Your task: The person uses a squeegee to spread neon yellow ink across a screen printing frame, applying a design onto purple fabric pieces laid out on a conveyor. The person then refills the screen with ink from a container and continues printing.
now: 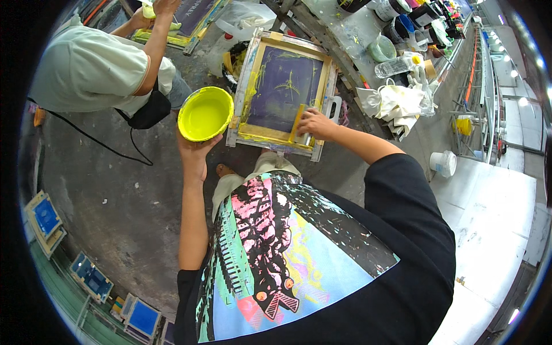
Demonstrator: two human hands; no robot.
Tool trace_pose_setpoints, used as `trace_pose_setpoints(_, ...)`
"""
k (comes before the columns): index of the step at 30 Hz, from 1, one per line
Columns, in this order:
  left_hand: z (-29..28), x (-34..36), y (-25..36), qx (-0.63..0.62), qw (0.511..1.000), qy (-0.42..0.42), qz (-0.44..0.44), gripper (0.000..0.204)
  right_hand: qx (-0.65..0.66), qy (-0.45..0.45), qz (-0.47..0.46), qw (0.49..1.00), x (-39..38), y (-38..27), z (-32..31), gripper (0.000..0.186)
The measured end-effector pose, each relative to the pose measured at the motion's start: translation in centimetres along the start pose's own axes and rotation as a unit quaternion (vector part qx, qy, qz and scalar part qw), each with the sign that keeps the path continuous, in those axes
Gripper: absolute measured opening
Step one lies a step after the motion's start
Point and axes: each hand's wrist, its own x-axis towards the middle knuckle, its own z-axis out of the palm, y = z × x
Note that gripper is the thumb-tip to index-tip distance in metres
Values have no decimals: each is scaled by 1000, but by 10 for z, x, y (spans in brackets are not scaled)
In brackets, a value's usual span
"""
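Note:
My left hand [198,148] is wrapped under the near side of a round tub of bright yellow ink [205,114], holding it up left of the wooden screen-printing frame [326,83]. The frame's dark purple mesh [275,103] carries yellow smears and a small yellow-green motif. At the frame's near right corner, my right hand [317,124] is closed on a squeegee [299,121] with a yellow-stained edge. The squeegee stands tilted against the near right part of the screen; my fingers hide part of it. Whether its edge presses on the mesh cannot be made out.
A person in a pale shirt [98,69] works beside me at another screen [195,23]. At right, a long bench [351,34] bears ink tubs [397,27], a clear plastic bottle [397,66] and white cloths [391,103]. A black cable [86,129] hangs at left.

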Motion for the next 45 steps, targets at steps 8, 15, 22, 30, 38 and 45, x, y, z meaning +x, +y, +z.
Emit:
trace_pose_setpoints(8,0,-3,-3,-13,1000,-24,-12,80,-23,-34,9,999,-55,4,1,30)
trace_pose_setpoints(15,-4,-7,5,9,1000,-5,3,79,-123,-166,7,978,-30,1,-10,26)
trace_pose_setpoints(22,-11,-15,12,11,1000,-1,-5,78,-162,-389,76,904,91,-7,8,28)
trace_pose_setpoints(30,-19,-16,1,11,999,-44,1,82,-29,-420,169,891,111,45,-72,40)
trace_pose_setpoints(38,4,2,-41,-1,993,-121,-15,94,446,72,322,832,15,-7,-190,32)
trace_pose_setpoints(45,67,-8,-58,-55,961,-162,-219,86,481,513,342,624,12,-181,-142,24)
